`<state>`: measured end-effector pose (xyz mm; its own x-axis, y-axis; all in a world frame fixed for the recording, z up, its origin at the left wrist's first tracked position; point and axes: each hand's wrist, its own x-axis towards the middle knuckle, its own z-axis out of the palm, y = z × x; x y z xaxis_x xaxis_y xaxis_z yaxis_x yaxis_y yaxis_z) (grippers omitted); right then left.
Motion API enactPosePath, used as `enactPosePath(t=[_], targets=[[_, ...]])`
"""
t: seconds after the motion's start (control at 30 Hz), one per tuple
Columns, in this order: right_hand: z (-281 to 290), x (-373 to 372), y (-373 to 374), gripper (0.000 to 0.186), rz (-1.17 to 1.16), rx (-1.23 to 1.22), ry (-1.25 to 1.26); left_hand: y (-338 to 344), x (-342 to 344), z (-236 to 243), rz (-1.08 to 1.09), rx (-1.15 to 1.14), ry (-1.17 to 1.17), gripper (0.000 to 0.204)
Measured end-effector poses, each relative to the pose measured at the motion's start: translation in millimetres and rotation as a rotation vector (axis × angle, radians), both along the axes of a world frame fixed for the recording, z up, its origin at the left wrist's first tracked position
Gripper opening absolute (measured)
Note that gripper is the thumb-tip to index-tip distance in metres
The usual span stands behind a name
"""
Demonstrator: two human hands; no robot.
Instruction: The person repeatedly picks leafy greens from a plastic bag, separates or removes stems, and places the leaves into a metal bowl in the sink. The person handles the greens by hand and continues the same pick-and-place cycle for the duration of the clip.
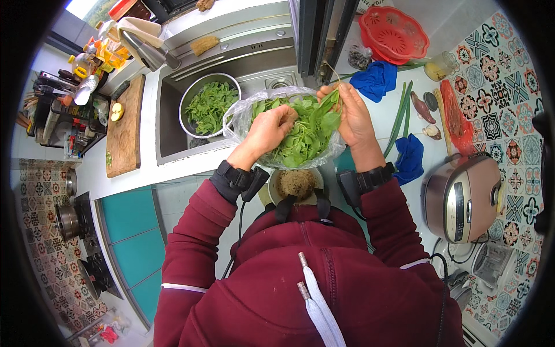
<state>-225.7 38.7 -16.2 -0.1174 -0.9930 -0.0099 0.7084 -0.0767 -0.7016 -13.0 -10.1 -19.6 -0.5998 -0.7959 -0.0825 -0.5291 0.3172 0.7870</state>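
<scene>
I see the sprig (pixel 328 106) over the right edge of the bag (pixel 237 125), just left of the right hand (pixel 355 118), which pinches it — long axis slanting down-left. The left hand (pixel 267 128), farther off, curls over the bag's left side — what it holds, I can't tell.

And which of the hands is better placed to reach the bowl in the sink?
Probably the left hand: it is nearer the bowl, while the right hand, farther across the plastic bag, holds a leafy sprig.
</scene>
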Motion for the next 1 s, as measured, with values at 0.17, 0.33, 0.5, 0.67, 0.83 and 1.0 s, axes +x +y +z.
enactPosePath(t=[0.17, 0.33, 0.5, 0.67, 0.83, 1.0], targets=[[2, -8, 10, 0.019, -0.006, 0.182, -0.012, -4, -11, 2, -0.073, 0.018, -0.009, 0.019], [0, -3, 21, 0.023, 0.107, 0.317, 0.129, -9, -14, 8, -0.091, 0.083, 0.015, 0.016], [8, 14, 21, 0.023, 0.155, 0.217, 0.617, -9, -7, 30, -0.069, 0.147, 0.111, 0.015], [18, 20, 20, 0.033, 0.294, 0.222, 0.747, -6, -5, 47, -0.062, 0.103, 0.11, 0.016], [19, 16, 16, 0.026, 0.256, 0.078, 0.889, -7, -2, 41, -0.083, 0.09, 0.122, 0.016], [22, -4, 18, 0.02, 0.185, 0.03, 1.029, -24, 4, 26, 0.078, 0.198, 0.205, 0.019]])
